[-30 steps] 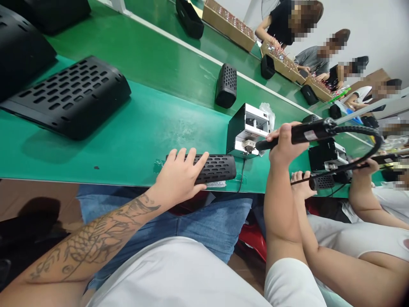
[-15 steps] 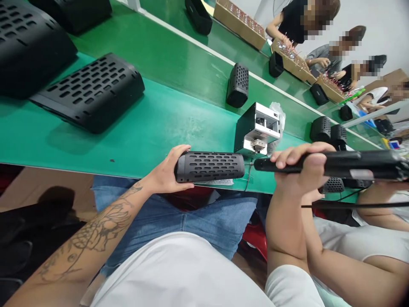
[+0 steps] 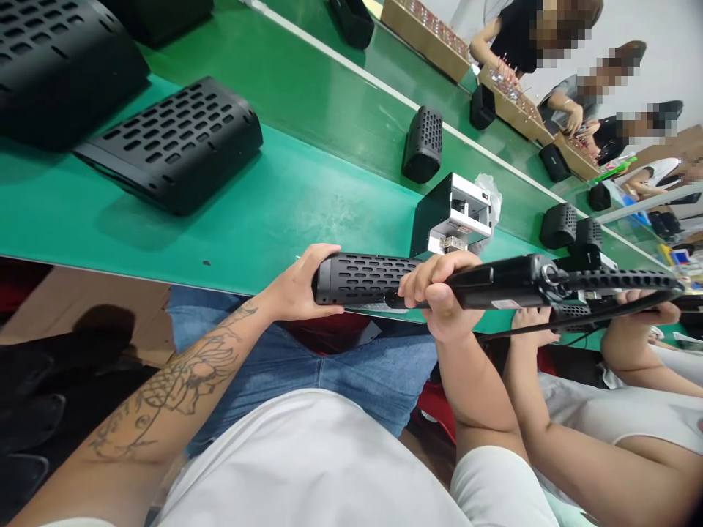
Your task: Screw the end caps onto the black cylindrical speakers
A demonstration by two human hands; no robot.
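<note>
My left hand grips the left end of a black perforated cylinder housing, held level just off the near edge of the green conveyor belt. My right hand is closed round a black electric screwdriver that lies horizontal, its tip pressed against the cylinder's right end. A black cable runs from the driver to the right.
A black-and-white screw feeder box stands just behind the cylinder. Large perforated black covers lie at the left. Small black housings dot the belt. A co-worker's hands work beside me on the right; more people sit at cardboard trays beyond.
My left hand went from resting on top of the cylinder to gripping its left end and lifting it. My right hand swung the screwdriver from the feeder box leftward to the cylinder's right end.
</note>
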